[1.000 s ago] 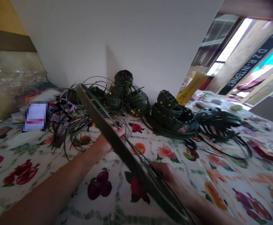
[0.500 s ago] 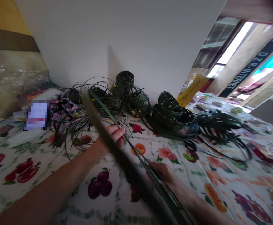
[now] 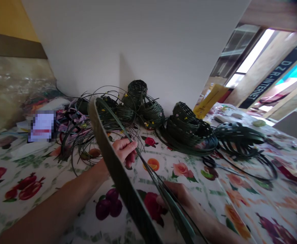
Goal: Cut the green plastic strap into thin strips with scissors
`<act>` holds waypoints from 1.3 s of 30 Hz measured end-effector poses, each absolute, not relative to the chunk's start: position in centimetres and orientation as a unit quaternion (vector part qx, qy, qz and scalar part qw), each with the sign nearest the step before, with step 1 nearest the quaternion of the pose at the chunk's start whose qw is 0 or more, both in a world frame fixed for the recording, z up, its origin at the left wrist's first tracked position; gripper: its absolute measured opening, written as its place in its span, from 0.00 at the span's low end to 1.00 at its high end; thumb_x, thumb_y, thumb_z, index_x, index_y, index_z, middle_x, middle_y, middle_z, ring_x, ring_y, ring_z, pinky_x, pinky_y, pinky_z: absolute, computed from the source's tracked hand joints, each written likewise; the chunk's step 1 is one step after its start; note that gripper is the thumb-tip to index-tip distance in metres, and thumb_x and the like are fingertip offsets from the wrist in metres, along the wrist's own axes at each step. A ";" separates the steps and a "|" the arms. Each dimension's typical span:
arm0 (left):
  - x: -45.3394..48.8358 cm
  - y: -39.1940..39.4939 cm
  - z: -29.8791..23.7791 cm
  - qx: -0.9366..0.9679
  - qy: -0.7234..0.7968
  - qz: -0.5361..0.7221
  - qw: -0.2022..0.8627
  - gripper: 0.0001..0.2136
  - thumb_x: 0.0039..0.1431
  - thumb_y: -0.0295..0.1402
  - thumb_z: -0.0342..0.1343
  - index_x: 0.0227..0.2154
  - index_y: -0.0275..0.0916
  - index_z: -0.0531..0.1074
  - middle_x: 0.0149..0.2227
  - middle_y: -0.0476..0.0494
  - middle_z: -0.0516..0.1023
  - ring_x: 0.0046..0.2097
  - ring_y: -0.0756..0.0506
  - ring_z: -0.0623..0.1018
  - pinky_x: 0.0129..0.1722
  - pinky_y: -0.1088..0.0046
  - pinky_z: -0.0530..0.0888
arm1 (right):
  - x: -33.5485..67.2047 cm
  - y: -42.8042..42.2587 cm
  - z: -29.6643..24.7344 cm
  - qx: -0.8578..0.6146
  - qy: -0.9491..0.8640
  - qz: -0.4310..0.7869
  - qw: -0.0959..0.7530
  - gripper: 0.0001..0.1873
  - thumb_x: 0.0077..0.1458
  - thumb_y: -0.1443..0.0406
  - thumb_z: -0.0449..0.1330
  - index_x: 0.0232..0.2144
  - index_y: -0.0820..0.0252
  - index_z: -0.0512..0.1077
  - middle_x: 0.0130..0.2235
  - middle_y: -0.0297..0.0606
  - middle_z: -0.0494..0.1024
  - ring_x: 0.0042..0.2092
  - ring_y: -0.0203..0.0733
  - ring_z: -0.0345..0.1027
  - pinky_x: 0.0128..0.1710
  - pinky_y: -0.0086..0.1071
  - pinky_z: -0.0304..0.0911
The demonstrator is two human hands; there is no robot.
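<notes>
A long, flat, dark green leaf blade (image 3: 117, 176) slants across the view, its upper end curving up in front of the pile of baskets and its lower end running out of the bottom edge of the frame. Thin green strands (image 3: 150, 173) run along its side, from near the left hand down to the right hand. The two hands are well apart. The left hand (image 3: 124, 151) is curled, with its fingers close behind the blade and touching the strands. The right hand (image 3: 175, 195) is lower down, its fingers closed around the strands and the lower part of the blade. Both forearms reach in over a tablecloth (image 3: 201, 200) printed with fruit and flowers.

Beyond the hands, small woven green baskets (image 3: 136, 93) sit piled against a white wall (image 3: 87, 44), and a second stack of baskets (image 3: 186, 127) stands to their right. A tangle of loose green strands (image 3: 79, 142) spreads out from the left pile, beside some pink and purple ribbons (image 3: 69, 118). To the right of the second stack lies a half-woven piece of green strips (image 3: 237, 139), with a pair of dark-handled scissors (image 3: 208, 162) just in front of it. A yellow card (image 3: 210, 101) stands at the far end of the table, and a window (image 3: 247, 56) shows beyond it.
</notes>
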State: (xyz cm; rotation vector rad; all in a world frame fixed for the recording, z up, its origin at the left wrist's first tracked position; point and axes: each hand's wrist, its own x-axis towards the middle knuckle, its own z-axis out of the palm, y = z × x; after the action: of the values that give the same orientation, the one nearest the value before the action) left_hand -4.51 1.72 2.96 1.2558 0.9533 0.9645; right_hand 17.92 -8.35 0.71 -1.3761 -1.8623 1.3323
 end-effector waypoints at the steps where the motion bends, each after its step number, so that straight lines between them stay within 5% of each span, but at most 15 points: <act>1: -4.5 1.8 2.9 0.546 0.408 0.417 0.601 0.16 0.56 0.44 0.57 0.21 0.38 0.65 0.15 0.51 0.69 0.14 0.53 0.67 0.14 0.79 0.61 | 18.0 -8.3 0.4 -0.497 -0.681 0.489 0.223 0.19 0.57 0.52 0.59 0.25 0.62 0.68 0.25 0.33 0.71 0.28 0.37 0.61 0.25 0.28 0.56; 39: -5.0 1.7 3.9 0.535 0.434 0.411 0.597 0.17 0.54 0.44 0.58 0.20 0.37 0.65 0.16 0.49 0.71 0.16 0.53 0.69 0.16 0.78 0.62 | 17.7 -8.4 1.9 -0.511 -0.665 0.497 0.222 0.18 0.57 0.53 0.57 0.24 0.61 0.70 0.24 0.34 0.72 0.27 0.37 0.63 0.25 0.26 0.59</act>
State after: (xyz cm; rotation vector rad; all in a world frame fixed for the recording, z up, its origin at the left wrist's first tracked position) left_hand -4.96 1.75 3.92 1.2414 1.0084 0.9552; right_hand 17.68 -8.38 1.90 -1.4133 -1.8378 1.3734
